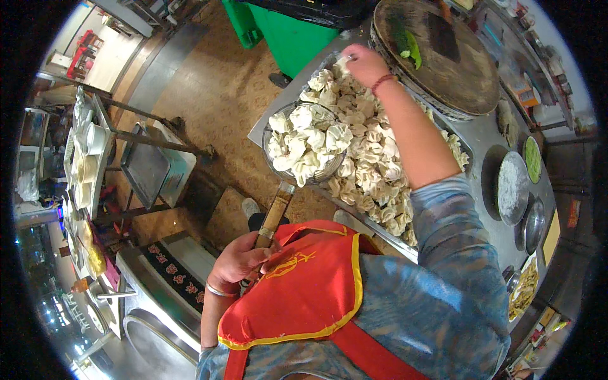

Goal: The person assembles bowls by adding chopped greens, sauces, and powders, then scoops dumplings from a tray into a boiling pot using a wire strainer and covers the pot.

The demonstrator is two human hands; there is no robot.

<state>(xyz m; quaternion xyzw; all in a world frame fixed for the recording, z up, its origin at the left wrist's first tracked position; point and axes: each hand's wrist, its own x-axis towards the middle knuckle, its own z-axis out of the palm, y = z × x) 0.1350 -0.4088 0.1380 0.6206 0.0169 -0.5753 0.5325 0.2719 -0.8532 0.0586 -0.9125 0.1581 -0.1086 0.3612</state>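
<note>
My left hand (244, 261) grips the wooden handle (275, 213) of a round wire strainer (324, 178). Folded dumplings (308, 137) fill the strainer, which overlaps the near left edge of a large tray (375, 230). Many more dumplings (370, 166) are heaped in that tray. At its far end, my right hand (363, 64) is on a pale dumpling, with the fingers bent down over it. The fingertips are partly hidden, so how firmly they hold it is unclear.
A thick round chopping board (441, 85) with a green vegetable piece (414, 50) stands beyond the tray. Right are a floury metal bowl (513, 189) and a bowl of chopped greens (532, 160). A green bin (289, 42) stands behind the table, a metal rack (152, 135) at left.
</note>
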